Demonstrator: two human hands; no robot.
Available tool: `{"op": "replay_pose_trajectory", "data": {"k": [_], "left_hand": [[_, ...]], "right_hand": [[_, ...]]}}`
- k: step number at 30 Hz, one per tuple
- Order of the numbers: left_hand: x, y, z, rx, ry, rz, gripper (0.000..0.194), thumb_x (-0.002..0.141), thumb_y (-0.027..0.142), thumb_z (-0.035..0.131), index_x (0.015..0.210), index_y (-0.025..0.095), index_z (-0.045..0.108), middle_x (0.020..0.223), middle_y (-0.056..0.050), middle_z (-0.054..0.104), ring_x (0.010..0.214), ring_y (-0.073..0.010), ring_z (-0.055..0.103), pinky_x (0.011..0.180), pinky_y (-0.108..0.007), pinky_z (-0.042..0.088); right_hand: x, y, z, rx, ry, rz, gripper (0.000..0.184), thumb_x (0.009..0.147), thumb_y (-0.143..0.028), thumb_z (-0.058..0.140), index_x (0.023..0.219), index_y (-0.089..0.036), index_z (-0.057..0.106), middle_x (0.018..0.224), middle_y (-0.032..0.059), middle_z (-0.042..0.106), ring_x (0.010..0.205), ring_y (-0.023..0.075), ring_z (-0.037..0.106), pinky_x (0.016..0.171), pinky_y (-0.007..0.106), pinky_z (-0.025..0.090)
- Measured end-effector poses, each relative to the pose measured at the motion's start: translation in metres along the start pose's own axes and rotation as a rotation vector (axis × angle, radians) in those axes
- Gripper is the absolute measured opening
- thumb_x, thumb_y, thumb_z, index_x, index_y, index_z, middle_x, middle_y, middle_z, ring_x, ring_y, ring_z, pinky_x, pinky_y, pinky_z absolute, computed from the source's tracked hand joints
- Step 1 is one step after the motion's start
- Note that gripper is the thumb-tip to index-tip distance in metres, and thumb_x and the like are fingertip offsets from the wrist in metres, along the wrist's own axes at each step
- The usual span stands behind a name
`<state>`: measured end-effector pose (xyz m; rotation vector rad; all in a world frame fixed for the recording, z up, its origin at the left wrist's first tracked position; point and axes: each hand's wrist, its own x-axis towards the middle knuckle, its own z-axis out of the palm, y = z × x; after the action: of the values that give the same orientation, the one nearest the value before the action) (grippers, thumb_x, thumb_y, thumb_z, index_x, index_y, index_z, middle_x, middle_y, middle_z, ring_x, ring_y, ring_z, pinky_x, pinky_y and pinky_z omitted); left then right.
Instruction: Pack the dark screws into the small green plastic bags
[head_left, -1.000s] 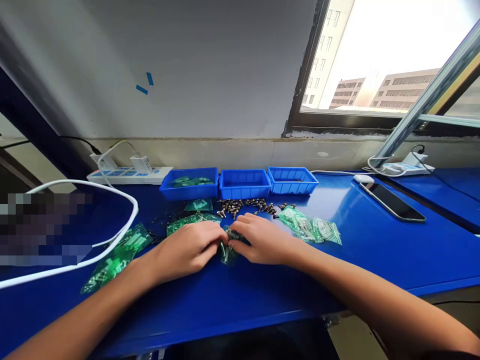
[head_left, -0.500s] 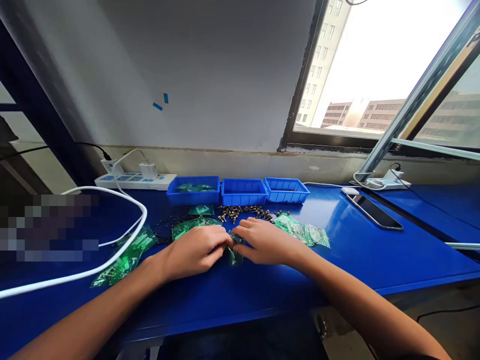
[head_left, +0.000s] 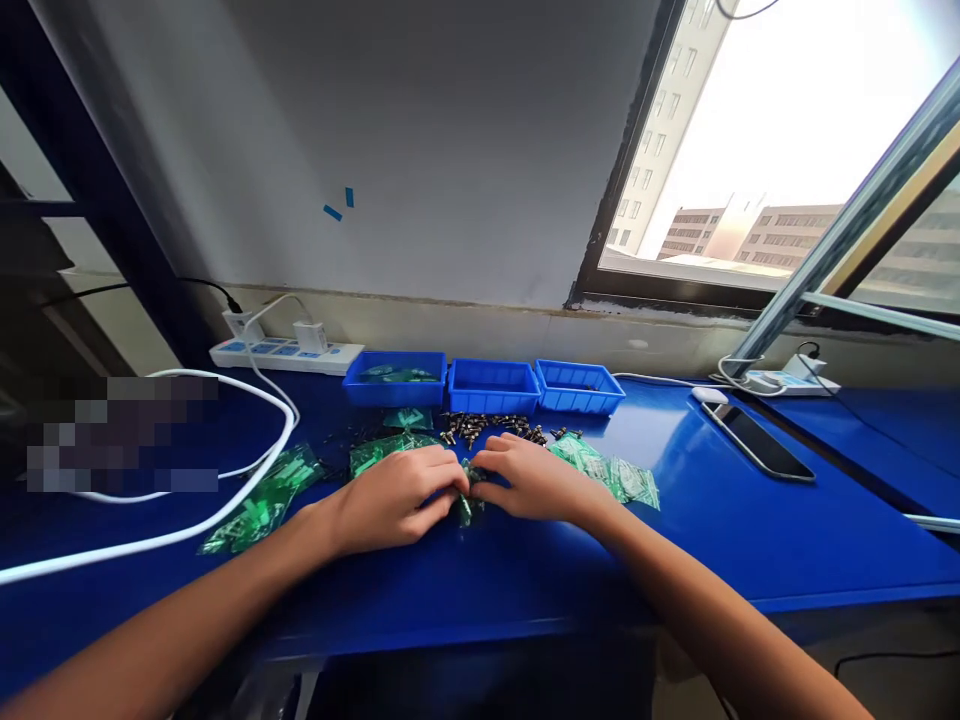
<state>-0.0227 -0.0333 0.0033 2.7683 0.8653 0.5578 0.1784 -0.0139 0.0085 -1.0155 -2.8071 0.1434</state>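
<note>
Between my two hands is a small clear-green plastic bag (head_left: 468, 508) with pale pieces inside. My left hand (head_left: 409, 495) has thumb and fingers pinched on its upper left edge. From the other side my right hand (head_left: 529, 480) pinches the same bag, fingertips close to those of the left. Just beyond my hands lies a loose row of small metal screws (head_left: 480, 427). Another green bag (head_left: 386, 450) rests partly behind my left hand, and a pair of green bags (head_left: 600, 470) lies right of my right hand.
Three blue bins stand against the wall: a left bin (head_left: 395, 392) holding green bags, a middle bin (head_left: 493, 398) and a right bin (head_left: 579, 400). A white cable (head_left: 281, 440) loops over a green bag (head_left: 262, 500) at left. A phone (head_left: 761, 440) lies at right.
The camera view has shifted somewhat. Both hands stay pinched on the small bag at nearly the same spot, with only slight finger movement. The bins and other bags have not moved.
</note>
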Motion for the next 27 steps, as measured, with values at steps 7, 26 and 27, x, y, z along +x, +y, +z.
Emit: {"op": "replay_pose_trajectory", "data": {"k": [7, 26, 27], "left_hand": [[0.001, -0.004, -0.001, -0.015, 0.005, 0.005, 0.029, 0.088, 0.017, 0.032, 0.093, 0.015, 0.060, 0.089, -0.006, 0.060, 0.082, -0.0150, 0.055, 0.075, -0.025, 0.043], [0.014, -0.017, -0.007, -0.022, 0.262, 0.009, 0.033, 0.089, 0.029, 0.038, 0.097, 0.015, 0.068, 0.102, -0.007, 0.069, 0.098, -0.0182, 0.060, 0.090, -0.033, 0.048], [0.013, -0.017, -0.005, -0.024, 0.280, 0.025, 0.034, 0.090, 0.029, 0.038, 0.099, 0.015, 0.067, 0.103, -0.008, 0.069, 0.099, -0.0183, 0.059, 0.091, -0.034, 0.047]], "right_hand": [[0.006, 0.002, 0.003, 0.153, 0.106, 0.021, 0.016, 0.081, -0.017, 0.056, 0.066, -0.014, 0.053, 0.071, 0.0004, 0.047, 0.067, 0.0099, 0.044, 0.063, 0.022, 0.033], [0.005, 0.017, 0.004, -0.014, 0.275, 0.138, 0.010, 0.083, -0.018, 0.051, 0.087, -0.015, 0.059, 0.072, 0.0026, 0.061, 0.064, 0.0121, 0.051, 0.059, 0.023, 0.030], [0.007, 0.018, 0.000, -0.080, 0.260, 0.116, 0.010, 0.084, -0.018, 0.050, 0.084, -0.015, 0.060, 0.074, 0.0039, 0.062, 0.066, 0.0131, 0.053, 0.060, 0.024, 0.030]]}}
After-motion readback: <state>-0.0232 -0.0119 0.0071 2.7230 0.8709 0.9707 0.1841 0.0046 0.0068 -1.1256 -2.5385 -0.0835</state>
